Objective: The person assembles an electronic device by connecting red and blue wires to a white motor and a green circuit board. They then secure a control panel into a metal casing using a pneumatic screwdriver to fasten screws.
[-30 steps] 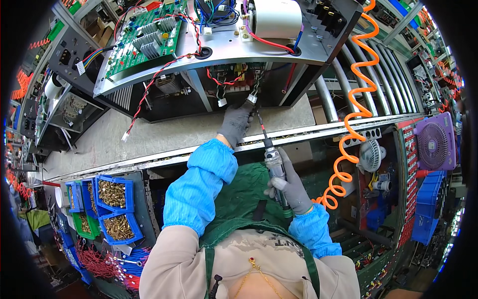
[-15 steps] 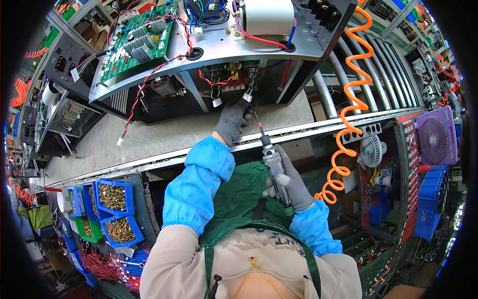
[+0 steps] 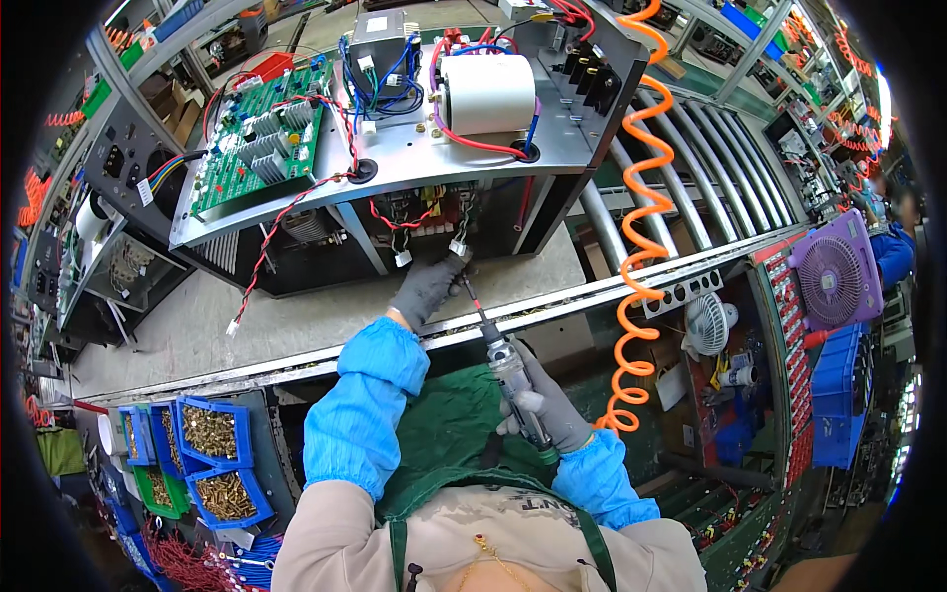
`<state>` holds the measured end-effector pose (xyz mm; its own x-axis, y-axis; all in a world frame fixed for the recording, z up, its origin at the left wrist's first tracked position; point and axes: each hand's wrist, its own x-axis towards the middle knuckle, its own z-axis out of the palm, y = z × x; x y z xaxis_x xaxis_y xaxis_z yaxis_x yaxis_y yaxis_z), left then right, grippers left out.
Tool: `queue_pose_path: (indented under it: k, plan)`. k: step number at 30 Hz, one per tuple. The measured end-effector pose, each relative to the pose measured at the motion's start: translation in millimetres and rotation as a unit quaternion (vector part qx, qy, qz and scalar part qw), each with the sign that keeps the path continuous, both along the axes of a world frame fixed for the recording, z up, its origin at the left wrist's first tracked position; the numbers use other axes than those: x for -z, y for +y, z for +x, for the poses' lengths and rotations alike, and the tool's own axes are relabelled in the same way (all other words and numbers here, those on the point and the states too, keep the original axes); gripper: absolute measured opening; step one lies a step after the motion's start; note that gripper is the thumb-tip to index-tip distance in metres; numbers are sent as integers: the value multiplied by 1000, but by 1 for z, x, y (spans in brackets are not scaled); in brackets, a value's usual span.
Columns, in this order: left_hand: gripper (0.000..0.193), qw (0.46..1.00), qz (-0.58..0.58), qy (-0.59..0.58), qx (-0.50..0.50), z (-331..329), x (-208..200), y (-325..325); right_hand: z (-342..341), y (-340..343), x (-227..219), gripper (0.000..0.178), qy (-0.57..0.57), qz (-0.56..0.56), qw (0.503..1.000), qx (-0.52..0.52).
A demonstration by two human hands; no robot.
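Note:
In a grey glove, my right hand point(image 3: 554, 403) grips a pneumatic or electric screwdriver point(image 3: 510, 371) with a clear-grey body. Its long thin bit points up and away, toward the fingers of my left hand point(image 3: 426, 290). That hand, also gloved, reaches to the lower front edge of a metal equipment chassis point(image 3: 395, 163). Its fingers are bent together beside a white plug point(image 3: 458, 248) on dark twisted wires; what they hold is hidden. A second white plug point(image 3: 402, 259) hangs just left of it. On top of the chassis sit a green circuit board point(image 3: 261, 148) and a white cylinder point(image 3: 488, 94).
An orange coiled hose point(image 3: 646, 227) hangs right of the chassis, before a roller conveyor point(image 3: 681, 178). Blue bins point(image 3: 232, 498) of brass-coloured screws stand at the lower left. A purple fan point(image 3: 837, 268) and a white fan point(image 3: 708, 324) are at the right.
The whole view has shifted, so the chassis and both hands sit lower and further left in it. The hands and screwdriver keep nearly the same places relative to the chassis.

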<state>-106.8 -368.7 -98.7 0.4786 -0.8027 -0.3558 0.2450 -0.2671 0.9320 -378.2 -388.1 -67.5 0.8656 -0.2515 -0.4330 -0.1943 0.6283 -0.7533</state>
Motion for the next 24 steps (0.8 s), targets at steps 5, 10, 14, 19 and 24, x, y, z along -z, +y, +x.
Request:
queue_pose_path:
  k: [5, 10, 14, 19, 24]
  plan:
    - [30, 995, -30, 83, -38, -8, 6, 2, -3, 2, 5, 89, -47, 61, 997, 22]
    - [27, 984, -92, 139, -67, -11, 7, 1, -6, 0, 9, 86, -47, 60, 997, 21]
    - [27, 989, -99, 80, -72, -15, 4, -2, 0, -1, -7, 92, 42, -90, 995, 20]
    - [35, 1000, -29, 12, -5, -2, 11, 1, -1, -3, -2, 89, 12, -29, 999, 11]
    - [31, 984, -53, 80, -152, -10, 31, -18, 2, -3, 13, 98, -64, 53, 995, 56]
